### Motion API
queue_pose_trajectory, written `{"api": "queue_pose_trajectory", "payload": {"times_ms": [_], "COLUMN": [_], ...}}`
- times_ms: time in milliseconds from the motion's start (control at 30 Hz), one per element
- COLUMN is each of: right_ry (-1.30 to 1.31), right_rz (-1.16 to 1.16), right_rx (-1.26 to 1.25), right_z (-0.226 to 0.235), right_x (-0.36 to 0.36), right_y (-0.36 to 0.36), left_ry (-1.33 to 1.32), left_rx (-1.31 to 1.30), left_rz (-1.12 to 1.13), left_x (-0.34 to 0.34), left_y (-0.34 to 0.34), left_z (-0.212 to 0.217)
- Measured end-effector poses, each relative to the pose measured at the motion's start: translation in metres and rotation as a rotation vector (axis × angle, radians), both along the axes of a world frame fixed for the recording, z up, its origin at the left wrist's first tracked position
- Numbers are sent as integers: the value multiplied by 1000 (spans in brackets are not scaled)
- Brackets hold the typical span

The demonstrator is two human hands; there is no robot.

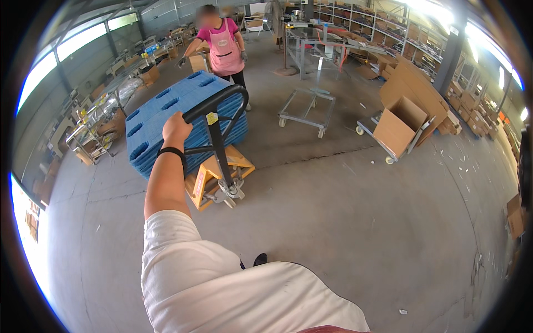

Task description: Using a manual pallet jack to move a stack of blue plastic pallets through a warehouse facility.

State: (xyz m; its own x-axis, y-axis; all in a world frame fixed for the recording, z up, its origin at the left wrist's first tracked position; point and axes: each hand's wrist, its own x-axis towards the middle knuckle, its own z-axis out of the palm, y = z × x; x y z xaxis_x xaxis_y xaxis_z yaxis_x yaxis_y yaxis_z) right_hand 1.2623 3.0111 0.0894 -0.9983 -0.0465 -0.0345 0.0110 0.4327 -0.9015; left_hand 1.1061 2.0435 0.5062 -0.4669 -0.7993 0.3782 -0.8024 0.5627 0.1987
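Note:
My left hand (177, 129) is closed around the left side of the black loop handle (220, 99) of a hand pallet truck, my arm stretched forward. Below the handle is the truck's yellow body (206, 177), with small wheels at its foot. Just beyond my hand sits a stack of blue slabs (161, 108) with oblong recesses in the top, apparently carried on the truck, though its forks are hidden. Behind the stack stands a person (225, 47) in a pink apron and gloves, one arm held out over its far side. My right hand is out of view.
A bare metal frame cart (307, 111) stands ahead on the concrete floor. To the right, a trolley carries an open cardboard box (401, 125) and large cardboard sheets (416, 91). Workbenches and carts (91, 136) line the left; loaded shelves (383, 28) run along the back right.

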Motion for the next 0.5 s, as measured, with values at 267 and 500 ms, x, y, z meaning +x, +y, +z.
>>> {"api": "queue_pose_trajectory", "payload": {"times_ms": [267, 500], "right_ry": [-95, -334], "right_rz": [297, 368], "right_rx": [394, 515], "right_z": [13, 11], "right_x": [-56, -135], "right_y": [-33, -83], "left_ry": [68, 38], "left_rx": [-36, -75], "left_rz": [11, -31], "left_x": [-1, -21], "left_y": [-14, 7], "left_z": [17, 15]}}
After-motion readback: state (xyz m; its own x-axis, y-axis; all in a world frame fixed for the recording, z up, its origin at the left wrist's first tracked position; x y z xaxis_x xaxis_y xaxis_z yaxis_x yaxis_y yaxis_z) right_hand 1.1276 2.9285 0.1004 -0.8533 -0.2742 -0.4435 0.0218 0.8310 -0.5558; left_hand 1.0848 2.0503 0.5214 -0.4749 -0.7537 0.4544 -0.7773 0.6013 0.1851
